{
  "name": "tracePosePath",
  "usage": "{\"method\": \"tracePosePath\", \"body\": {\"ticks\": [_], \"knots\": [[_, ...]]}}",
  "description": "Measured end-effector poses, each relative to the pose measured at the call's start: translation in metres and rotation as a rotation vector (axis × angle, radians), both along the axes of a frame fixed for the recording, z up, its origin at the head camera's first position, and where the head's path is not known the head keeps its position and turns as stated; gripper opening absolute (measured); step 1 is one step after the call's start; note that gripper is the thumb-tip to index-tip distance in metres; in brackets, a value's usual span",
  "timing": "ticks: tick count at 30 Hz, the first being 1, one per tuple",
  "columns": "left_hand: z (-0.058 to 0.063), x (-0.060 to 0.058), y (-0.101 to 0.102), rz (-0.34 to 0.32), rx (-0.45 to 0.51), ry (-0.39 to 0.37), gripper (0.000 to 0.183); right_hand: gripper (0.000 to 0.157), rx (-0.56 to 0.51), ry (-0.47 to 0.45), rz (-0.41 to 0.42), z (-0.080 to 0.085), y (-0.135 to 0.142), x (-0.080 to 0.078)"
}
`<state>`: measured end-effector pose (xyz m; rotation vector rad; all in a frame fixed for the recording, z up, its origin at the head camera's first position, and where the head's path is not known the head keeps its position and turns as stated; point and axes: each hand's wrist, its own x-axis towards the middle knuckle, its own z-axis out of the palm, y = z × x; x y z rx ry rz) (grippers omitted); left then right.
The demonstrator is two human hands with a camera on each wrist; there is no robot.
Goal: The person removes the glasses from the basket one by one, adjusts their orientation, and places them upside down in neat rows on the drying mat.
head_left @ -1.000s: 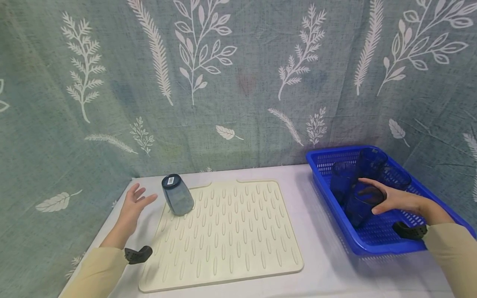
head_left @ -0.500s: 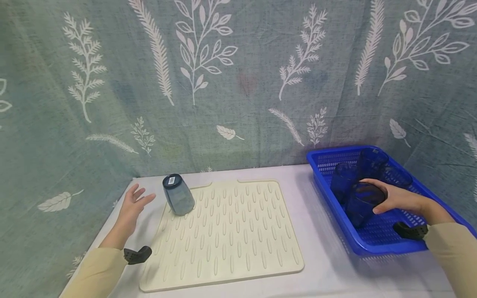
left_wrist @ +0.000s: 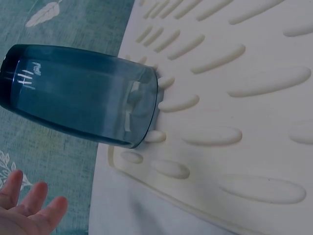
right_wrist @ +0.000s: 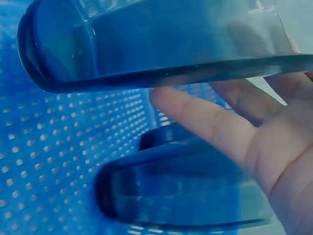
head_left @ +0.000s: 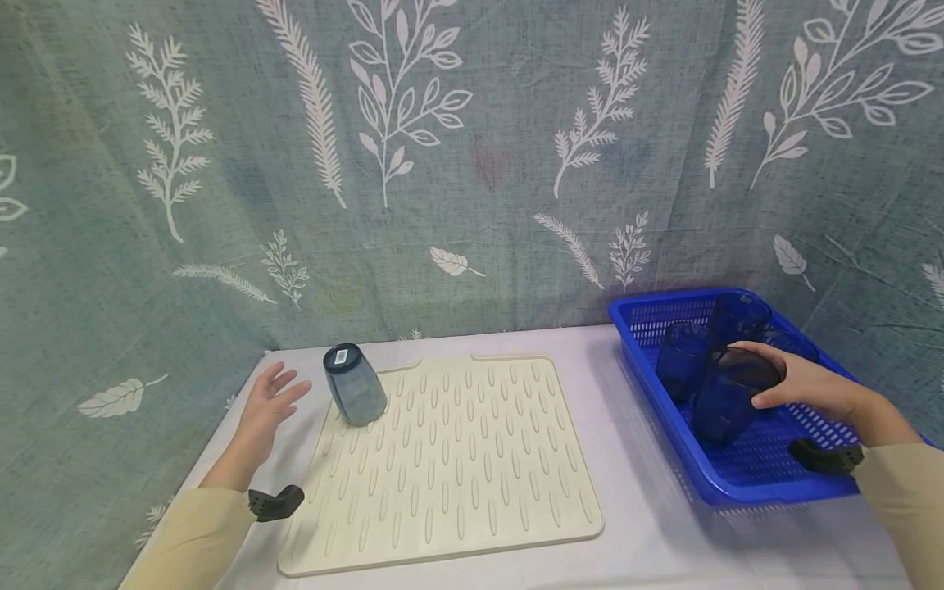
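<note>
In the head view my right hand (head_left: 807,387) grips a blue drinking glass (head_left: 726,406) near its rim, the mouth facing up. The right wrist view has this glass (right_wrist: 146,46) between thumb and fingers, its base apart from the mesh floor of the blue basket (head_left: 774,493). Several other blue glasses (head_left: 682,360) stand in the basket around it. My left hand (head_left: 260,414) hangs in the air with fingers loosely spread, holding nothing. Beside it, an upside-down glass (head_left: 357,392) with a label on its base stands at the far left corner of the cream mat (head_left: 450,467).
A white cloth (head_left: 619,442) covers the table between mat and basket. Behind, a green-grey curtain (head_left: 487,246) with white leaf prints closes off the back and sides. Another glass (right_wrist: 181,191) lies close below the right hand in the right wrist view.
My right hand has moved slightly up and to the right, raising the gripped glass a little inside the basket. The left hand and the upside-down glass stay nearly still.
</note>
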<state>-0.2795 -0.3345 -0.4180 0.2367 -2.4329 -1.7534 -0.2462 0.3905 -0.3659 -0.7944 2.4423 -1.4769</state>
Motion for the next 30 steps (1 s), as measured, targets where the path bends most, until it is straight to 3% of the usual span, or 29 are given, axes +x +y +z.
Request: {"method": "tracePosePath", "body": {"ticks": [3, 8, 14, 25, 30], "knots": [[0.018, 0.011, 0.013, -0.049, 0.035, -0.016, 0.088, 0.064, 0.012, 0.070, -0.038, 0.007, -0.001, 0.002], [0.031, 0.017, 0.025, -0.071, 0.064, -0.036, 0.082, 0.059, 0.023, 0.103, -0.096, 0.020, -0.006, 0.004], [0.036, 0.019, 0.033, -0.084, 0.033, -0.014, 0.084, 0.051, 0.086, 0.110, -0.193, 0.036, -0.013, 0.008], [0.042, 0.026, 0.044, -0.125, 0.037, 0.067, 0.079, 0.044, 0.051, 0.125, -0.363, 0.056, -0.030, 0.013], [0.048, 0.030, 0.053, -0.117, 0.063, 0.115, 0.075, 0.042, 0.085, 0.101, -0.443, 0.062, -0.034, 0.012]]}}
